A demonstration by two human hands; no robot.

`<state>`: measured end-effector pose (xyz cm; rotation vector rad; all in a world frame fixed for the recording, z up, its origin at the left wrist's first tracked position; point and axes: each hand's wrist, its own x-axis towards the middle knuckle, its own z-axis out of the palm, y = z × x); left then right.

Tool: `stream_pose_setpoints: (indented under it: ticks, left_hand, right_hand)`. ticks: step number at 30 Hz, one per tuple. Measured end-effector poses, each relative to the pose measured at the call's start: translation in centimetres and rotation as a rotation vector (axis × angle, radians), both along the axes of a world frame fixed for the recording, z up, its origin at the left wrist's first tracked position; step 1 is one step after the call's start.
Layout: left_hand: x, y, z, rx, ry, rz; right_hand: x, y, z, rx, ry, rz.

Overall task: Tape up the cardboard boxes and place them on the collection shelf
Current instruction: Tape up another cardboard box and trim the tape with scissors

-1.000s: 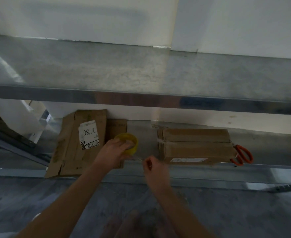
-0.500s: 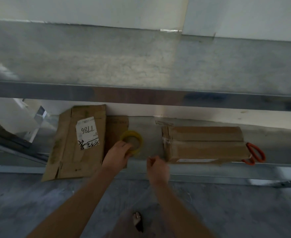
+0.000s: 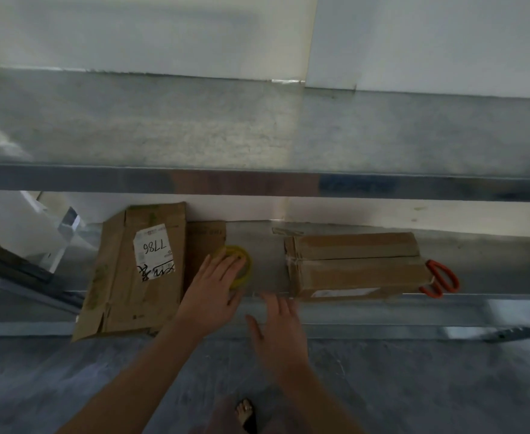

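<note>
Left hand (image 3: pixel 210 292) lies flat on the tape roll (image 3: pixel 246 270); the blurred right hand (image 3: pixel 279 330) seems open and empty. Grip the roll firmly before taping the box (image 3: pixel 357 270).

Two shelves run along the wall, the upper shelf (image 3: pixel 257 130) directly above the lower shelf (image 3: pixel 267 242). At the left of the lower shelf lies a flattened carton (image 3: pixel 116 277), its near edge overhanging the rim above the floor (image 3: pixel 414 386). A smaller flat sheet (image 3: pixel 206 242) lies just right of it. The tape roll (image 3: pixel 247 267) sits at that sheet's right edge, under the left grip (image 3: pixel 210 296). Further right sits the cardboard box (image 3: pixel 357 267), with the scissors (image 3: pixel 442 280) against its right end. The right grip (image 3: pixel 281 330) hovers before the rim, between roll and box.
</note>
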<state>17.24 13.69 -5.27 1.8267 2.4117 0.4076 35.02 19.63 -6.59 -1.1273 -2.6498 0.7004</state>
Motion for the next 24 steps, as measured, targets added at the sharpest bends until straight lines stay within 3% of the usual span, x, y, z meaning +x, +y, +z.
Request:
stream_pose_setpoints:
  ticks: [2,4,13,20,24]
  left_hand:
    - [1.6,0.2,1.6,0.02,0.034,0.004]
    - [3.5,0.6,2.9,0.023,0.057,0.009]
    - [11.6,5.3,4.8,0.044,0.004,0.095]
    - [15.2,8.5,3.2,-0.053,-0.142,0.332]
    - [16.2,9.7,2.9,-0.001,-0.336,0.464]
  right_hand:
    - [1.2,0.5,2.0,0.236,0.06,0.034]
    - [2.3,1.9,4.2,0.341,0.069,0.03]
    - [10.3,12.1,7.1,0.385,-0.125,-0.036]
    - [18.1,21.2,5.5,0.159,-0.186,-0.124]
    - [19.0,23.7,5.4,-0.053,-0.066,-0.052]
